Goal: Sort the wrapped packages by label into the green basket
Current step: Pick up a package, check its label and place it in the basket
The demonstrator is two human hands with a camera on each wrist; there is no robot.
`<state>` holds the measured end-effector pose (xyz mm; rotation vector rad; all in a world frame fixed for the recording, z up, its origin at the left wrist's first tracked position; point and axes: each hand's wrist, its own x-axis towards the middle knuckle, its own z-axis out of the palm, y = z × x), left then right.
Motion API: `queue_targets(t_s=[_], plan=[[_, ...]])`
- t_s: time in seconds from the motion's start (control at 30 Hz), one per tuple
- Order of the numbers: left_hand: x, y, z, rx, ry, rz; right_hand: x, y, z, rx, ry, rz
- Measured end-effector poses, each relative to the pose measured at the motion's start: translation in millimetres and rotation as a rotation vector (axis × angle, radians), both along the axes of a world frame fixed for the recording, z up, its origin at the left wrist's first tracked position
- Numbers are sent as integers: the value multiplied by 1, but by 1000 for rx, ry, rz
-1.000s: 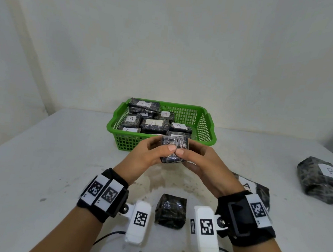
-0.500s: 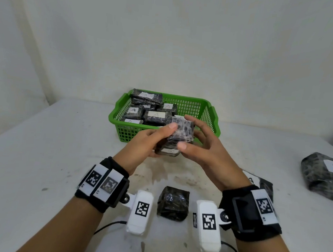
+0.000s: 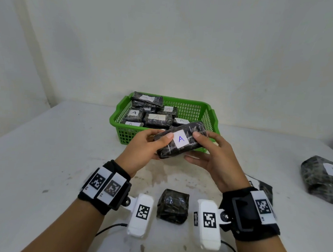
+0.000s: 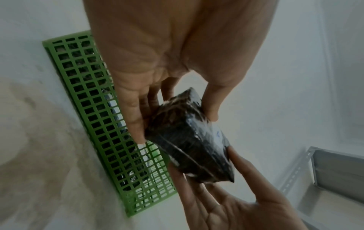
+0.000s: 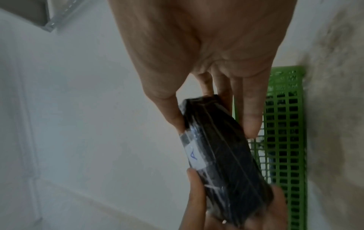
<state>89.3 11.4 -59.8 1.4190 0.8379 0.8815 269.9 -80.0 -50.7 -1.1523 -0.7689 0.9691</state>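
- Package (image 3: 180, 139) turned since 1 s ago; its label now faces up, reads A.
- Left hand (image 3: 143, 150) and right hand (image 3: 216, 160) both grip it.
- Likely goes into the green basket (image 3: 202, 106).

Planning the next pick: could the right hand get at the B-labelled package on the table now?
Probably not yet: the right hand and left hand both hold the A-labelled package. Once free, nothing blocks the B-labelled package.

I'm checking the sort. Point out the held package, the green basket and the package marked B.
held package (image 3: 181, 139): head view, its white A label.
green basket (image 3: 190, 103): head view, far rim.
package marked B (image 3: 314, 179): head view, dark wrapping.
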Motion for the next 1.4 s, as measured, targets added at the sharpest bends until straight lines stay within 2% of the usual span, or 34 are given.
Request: queue_targets(t_s=[0.13,0.3,0.47,0.57,0.67,0.8,0.87,0.97,1.1,1.2,1.23,1.3,1.4], plan=[[-1,1,-2,2,24,5,6,0,-1,-4,-152,-47],[-1,1,2,37,26,18,8,6,1,-22,-122,-27],[-8,9,15,103,115,53,10,16,3,-45,-32,10],[-17,25,29,204,175,165,9,28,15,-32,-6,33],[-28,58,41,314,244,372,6,47,34,-56,-26,43],[-37,116,43,323,395,536,-1,89,52,-138,-44,75],[-41,141,40,283,511,532,-4,118,52,-217,-100,61],[-39,165,37,138,627,422,-6,161,41,-336,-190,44],[-32,179,33,49,725,302,-5,207,29,-412,-172,55],[-34,199,25,147,875,278,-14,216,36,-439,-125,64],[-34,204,23,182,886,255,-15,220,37,-442,-100,62],[-32,207,21,140,869,249,-17,222,41,-440,-67,51],[-29,202,19,52,601,292,-21,229,40,-445,-53,38]])
